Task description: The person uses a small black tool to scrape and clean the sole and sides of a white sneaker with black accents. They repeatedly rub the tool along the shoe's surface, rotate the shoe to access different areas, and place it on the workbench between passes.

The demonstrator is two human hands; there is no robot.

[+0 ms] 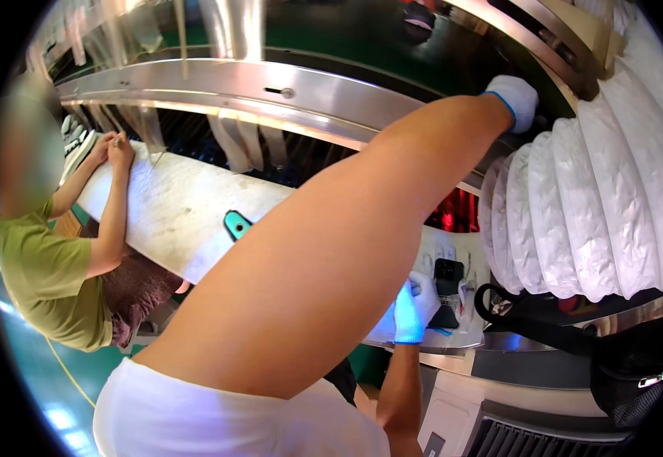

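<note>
My left arm stretches across the middle of the view. My left hand, in a white glove with a blue cuff, is at the dark top of the machine; its fingers are hidden. Lower down, my right hand, gloved in white and lit blue at the cuff, is over the right end of the pale worktable. Its fingers look curled, and what they hold, if anything, is hidden. Beside it lie a black phone-like object and a flat black item. A teal tool rests on the table, partly behind my arm.
A large white ribbed duct stands at the right, above a black bag. Clear strips hang over the machine opening. Red light glows inside. A co-worker in a green shirt sits at left, hands together over the table.
</note>
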